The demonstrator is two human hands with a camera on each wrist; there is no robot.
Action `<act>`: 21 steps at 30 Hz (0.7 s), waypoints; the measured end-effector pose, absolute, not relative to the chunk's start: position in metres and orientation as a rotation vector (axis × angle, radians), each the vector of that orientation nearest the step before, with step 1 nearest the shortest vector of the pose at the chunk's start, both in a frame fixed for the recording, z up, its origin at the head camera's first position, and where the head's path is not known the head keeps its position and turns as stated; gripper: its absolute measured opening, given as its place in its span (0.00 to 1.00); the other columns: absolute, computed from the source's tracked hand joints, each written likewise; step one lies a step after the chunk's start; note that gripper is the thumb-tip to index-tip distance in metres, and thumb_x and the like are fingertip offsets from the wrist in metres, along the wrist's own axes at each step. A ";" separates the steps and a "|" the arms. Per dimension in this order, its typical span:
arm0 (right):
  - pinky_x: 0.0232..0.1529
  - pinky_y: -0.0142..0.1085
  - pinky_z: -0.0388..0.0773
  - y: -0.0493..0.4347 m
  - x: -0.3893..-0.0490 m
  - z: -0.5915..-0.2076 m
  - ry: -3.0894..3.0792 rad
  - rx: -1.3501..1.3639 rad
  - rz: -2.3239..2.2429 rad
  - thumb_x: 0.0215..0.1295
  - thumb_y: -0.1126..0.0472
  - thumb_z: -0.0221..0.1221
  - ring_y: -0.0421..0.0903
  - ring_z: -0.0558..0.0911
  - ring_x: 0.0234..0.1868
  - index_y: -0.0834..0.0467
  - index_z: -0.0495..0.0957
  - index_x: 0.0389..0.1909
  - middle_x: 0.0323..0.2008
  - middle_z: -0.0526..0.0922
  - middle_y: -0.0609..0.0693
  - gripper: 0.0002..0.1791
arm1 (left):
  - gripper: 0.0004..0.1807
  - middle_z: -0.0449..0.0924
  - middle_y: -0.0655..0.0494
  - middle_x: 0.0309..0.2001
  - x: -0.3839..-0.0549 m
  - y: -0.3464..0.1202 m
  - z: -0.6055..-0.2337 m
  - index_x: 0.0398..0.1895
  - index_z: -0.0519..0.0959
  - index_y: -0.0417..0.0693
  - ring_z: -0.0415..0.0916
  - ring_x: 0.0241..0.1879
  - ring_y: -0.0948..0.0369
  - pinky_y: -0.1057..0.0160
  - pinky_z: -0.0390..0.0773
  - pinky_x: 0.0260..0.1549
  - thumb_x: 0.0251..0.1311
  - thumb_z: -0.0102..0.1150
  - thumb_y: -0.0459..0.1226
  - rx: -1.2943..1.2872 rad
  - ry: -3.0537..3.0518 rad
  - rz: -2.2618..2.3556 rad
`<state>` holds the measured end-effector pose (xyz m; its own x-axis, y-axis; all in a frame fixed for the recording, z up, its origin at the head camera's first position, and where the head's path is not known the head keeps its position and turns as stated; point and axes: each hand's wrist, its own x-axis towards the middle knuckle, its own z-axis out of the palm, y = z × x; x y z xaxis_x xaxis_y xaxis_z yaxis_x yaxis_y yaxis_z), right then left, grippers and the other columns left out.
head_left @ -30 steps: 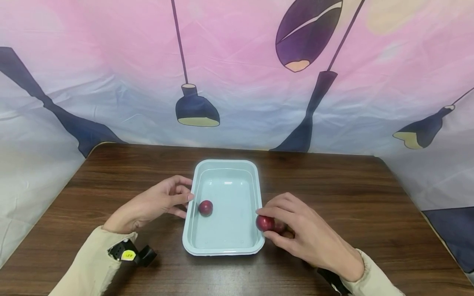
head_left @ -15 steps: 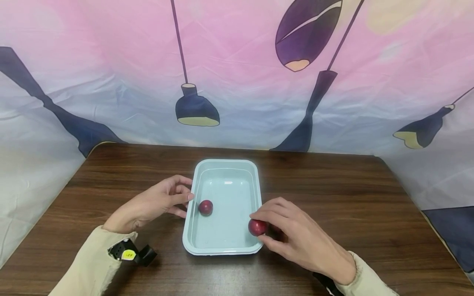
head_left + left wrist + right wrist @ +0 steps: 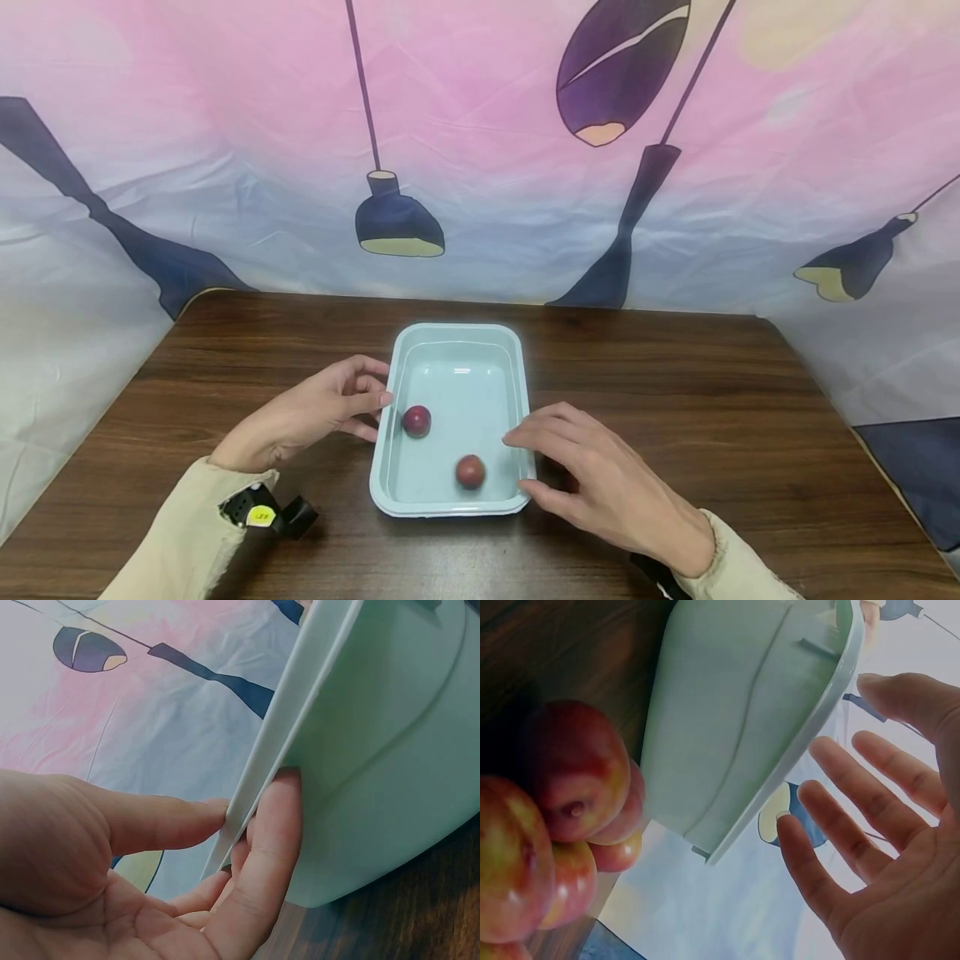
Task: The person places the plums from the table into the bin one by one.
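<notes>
A pale blue-green rectangular tray (image 3: 463, 392) stands on the table with two plums inside. One dark red plum (image 3: 417, 422) lies by its left wall; a redder-brown plum (image 3: 470, 472) lies near the front right. My left hand (image 3: 318, 408) pinches the tray's left rim, thumb on one side and fingers under the other, as the left wrist view shows. Over the right rim hovers my right hand (image 3: 600, 475), its fingers spread and holding nothing. Below it, in the right wrist view, several red-yellow plums (image 3: 581, 769) sit outside the tray, mostly hidden from the head view.
The dark wood-grain table (image 3: 675, 375) reaches back to a painted cloth (image 3: 480, 208) hanging behind it. A black camera mount (image 3: 258, 508) is strapped to the left wrist. Pale sleeves cover both forearms.
My right hand has brought a plum from beside the tray over the right rim and let it go; it now lies inside. The left hand and the tray have stayed put.
</notes>
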<state>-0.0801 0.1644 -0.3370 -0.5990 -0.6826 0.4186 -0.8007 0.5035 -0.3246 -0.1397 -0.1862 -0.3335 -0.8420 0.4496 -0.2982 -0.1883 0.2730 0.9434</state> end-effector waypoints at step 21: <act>0.59 0.31 0.78 0.183 -0.100 -0.331 -2.591 1.106 0.719 0.64 0.53 0.70 0.35 0.76 0.56 0.46 0.80 0.58 0.43 0.78 0.33 0.22 | 0.31 0.79 0.39 0.49 -0.141 -0.187 -0.335 0.71 0.57 0.30 0.83 0.42 0.54 0.54 0.90 0.44 0.74 0.56 0.35 0.245 2.038 1.606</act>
<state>-0.1000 0.1831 -0.3312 -0.6873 -0.6113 0.3923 -0.7260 0.5941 -0.3463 -0.1408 -0.1867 -0.3354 -0.8438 0.4511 -0.2907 -0.1772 0.2770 0.9444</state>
